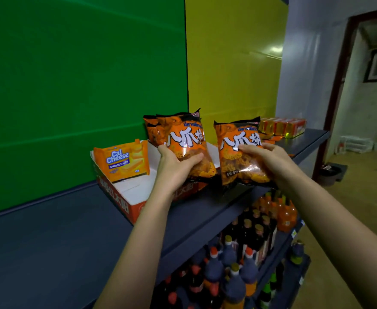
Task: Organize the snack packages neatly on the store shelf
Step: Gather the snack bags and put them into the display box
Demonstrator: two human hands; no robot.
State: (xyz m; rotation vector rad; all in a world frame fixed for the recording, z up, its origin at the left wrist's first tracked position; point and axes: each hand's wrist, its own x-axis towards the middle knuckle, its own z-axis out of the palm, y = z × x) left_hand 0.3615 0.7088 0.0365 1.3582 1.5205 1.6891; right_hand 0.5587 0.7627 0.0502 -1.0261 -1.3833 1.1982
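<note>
At twelve o'clock, left hand curls round stacked snack bags; at one o'clock, right hand clasps a second bag. Light, probably slippery: hold mid-body.

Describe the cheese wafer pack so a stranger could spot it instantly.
Look at the green wall panel above the dark shelf, where an open cardboard tray sits. The Cal Cheese pack stands at the tray's left end. Unlike the snack bags beside it, it shows blue and white English lettering.

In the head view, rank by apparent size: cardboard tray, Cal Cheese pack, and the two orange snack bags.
1. cardboard tray
2. left-hand bag and right-hand bag, alike
3. Cal Cheese pack
</note>
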